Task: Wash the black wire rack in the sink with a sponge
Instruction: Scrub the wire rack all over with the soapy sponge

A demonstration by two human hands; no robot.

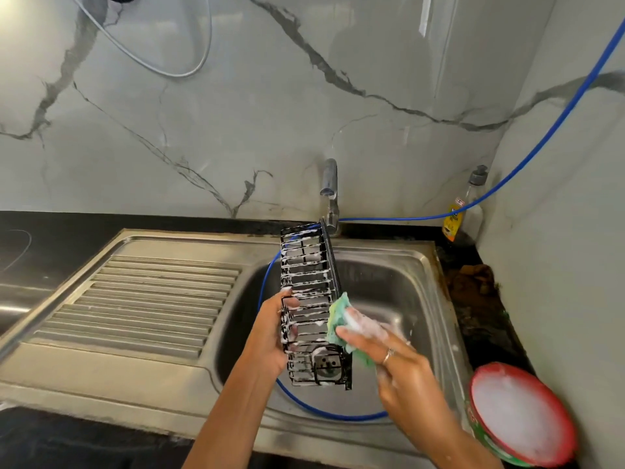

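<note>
Two hands: rack (309, 299) gripped, sponge (340, 321) pressed against it

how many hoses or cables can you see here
2: a blue hose running from the right wall past the tap and looping into the sink; a white cable hanging against the wall, upper left.
</note>
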